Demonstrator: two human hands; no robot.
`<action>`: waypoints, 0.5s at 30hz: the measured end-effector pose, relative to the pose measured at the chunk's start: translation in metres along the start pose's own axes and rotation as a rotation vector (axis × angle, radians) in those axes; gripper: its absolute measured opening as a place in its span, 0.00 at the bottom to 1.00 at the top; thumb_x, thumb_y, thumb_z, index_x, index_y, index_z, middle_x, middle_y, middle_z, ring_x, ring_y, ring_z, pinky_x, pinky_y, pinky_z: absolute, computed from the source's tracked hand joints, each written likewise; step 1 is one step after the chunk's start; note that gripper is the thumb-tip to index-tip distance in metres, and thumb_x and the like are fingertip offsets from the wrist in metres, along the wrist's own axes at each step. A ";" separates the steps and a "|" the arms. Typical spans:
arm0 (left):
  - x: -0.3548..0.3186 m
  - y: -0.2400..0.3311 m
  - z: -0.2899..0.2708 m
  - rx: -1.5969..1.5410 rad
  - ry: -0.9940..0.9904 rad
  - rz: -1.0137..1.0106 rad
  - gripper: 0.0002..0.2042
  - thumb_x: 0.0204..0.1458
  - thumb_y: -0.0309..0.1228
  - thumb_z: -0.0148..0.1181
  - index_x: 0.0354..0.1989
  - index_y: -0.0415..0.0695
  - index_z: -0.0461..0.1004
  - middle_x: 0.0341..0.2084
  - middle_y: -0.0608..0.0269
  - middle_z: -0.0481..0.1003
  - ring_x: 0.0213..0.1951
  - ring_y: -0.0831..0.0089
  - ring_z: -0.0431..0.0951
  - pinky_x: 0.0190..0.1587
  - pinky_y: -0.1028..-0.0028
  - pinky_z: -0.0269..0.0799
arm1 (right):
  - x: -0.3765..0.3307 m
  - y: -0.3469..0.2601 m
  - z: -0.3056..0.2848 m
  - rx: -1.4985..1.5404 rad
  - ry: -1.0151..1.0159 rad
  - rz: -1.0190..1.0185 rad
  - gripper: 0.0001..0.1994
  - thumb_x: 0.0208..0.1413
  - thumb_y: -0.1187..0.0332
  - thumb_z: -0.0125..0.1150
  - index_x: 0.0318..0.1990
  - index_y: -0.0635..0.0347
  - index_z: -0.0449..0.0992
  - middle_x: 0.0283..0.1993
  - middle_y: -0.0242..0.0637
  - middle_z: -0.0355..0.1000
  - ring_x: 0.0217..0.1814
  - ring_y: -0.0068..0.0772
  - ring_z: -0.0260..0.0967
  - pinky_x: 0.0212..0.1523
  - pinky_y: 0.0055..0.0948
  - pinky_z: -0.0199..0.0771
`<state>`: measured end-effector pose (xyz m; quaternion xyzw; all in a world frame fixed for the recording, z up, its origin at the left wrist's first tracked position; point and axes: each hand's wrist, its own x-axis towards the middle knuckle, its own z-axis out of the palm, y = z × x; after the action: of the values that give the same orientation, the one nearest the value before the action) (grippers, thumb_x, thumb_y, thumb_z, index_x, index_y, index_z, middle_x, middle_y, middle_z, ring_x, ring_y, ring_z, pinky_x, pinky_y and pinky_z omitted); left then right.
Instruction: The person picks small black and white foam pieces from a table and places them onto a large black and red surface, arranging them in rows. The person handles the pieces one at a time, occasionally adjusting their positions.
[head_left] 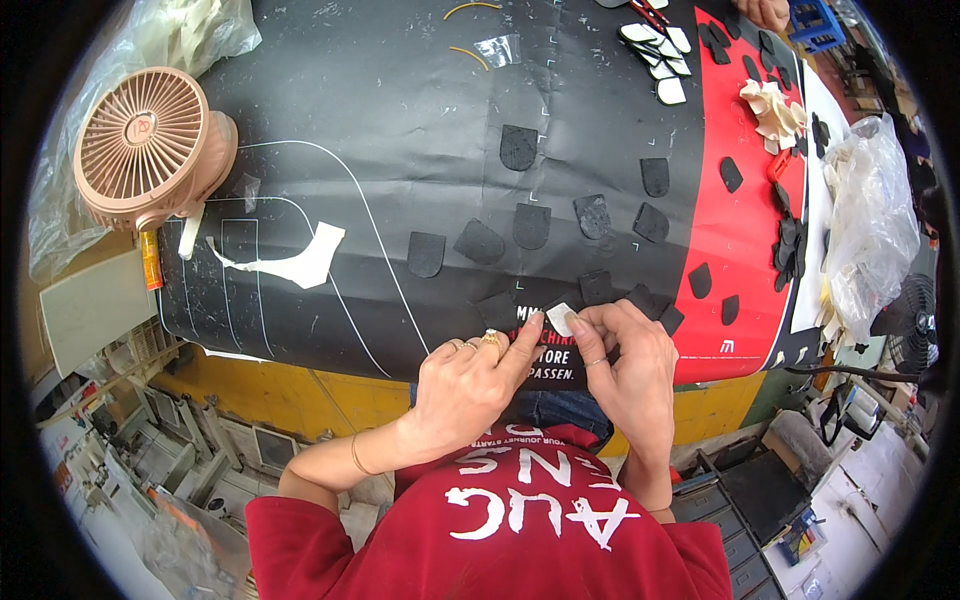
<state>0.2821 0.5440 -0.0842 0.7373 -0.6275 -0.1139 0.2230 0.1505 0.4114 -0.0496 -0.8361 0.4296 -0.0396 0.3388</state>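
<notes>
Right hand (634,348) pinches a white piece (559,318) (left hand (463,380) alongside, can't tell its grip)

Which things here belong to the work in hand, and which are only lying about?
Probably the job: held white piece, piled white pieces, black rounded patches.
Probably just lying about: pink fan, clear plastic bag at right, blue crate.

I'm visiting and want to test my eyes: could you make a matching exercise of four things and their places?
1. pale pink round plastic fan
2. small flat white piece
3. blue plastic crate
4. crumpled cream-coloured scraps

A. on the red area
B. held by the right hand
C. far left
D. top right

Pairs: 1-C; 2-B; 3-D; 4-A.
</notes>
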 end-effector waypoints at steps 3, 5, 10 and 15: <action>0.000 0.000 0.000 -0.003 -0.006 -0.001 0.22 0.53 0.35 0.66 0.56 0.41 0.77 0.20 0.68 0.70 0.20 0.76 0.73 0.25 0.74 0.68 | 0.000 -0.001 0.000 -0.011 0.003 0.003 0.09 0.57 0.66 0.67 0.32 0.64 0.79 0.23 0.36 0.70 0.19 0.32 0.67 0.24 0.33 0.63; 0.000 0.001 -0.001 -0.003 -0.011 -0.004 0.22 0.53 0.35 0.66 0.56 0.41 0.77 0.20 0.68 0.70 0.20 0.76 0.73 0.25 0.74 0.68 | 0.000 -0.002 0.000 -0.019 0.013 0.002 0.09 0.57 0.66 0.67 0.31 0.64 0.79 0.23 0.37 0.70 0.20 0.32 0.67 0.24 0.33 0.63; 0.000 0.001 -0.001 -0.001 -0.009 0.000 0.22 0.53 0.34 0.66 0.56 0.41 0.77 0.21 0.67 0.71 0.21 0.75 0.74 0.26 0.74 0.69 | -0.003 -0.006 0.002 0.007 -0.011 0.092 0.08 0.58 0.64 0.65 0.32 0.58 0.80 0.27 0.34 0.72 0.28 0.42 0.71 0.32 0.39 0.62; 0.001 0.000 -0.001 -0.044 0.018 -0.008 0.22 0.53 0.33 0.65 0.57 0.42 0.76 0.21 0.67 0.71 0.20 0.76 0.73 0.25 0.75 0.69 | -0.003 -0.006 0.003 -0.027 -0.004 0.070 0.07 0.57 0.65 0.65 0.31 0.58 0.79 0.26 0.34 0.72 0.28 0.41 0.71 0.33 0.39 0.62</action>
<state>0.2830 0.5432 -0.0833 0.7358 -0.6197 -0.1220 0.2445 0.1542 0.4173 -0.0471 -0.8251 0.4585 -0.0200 0.3294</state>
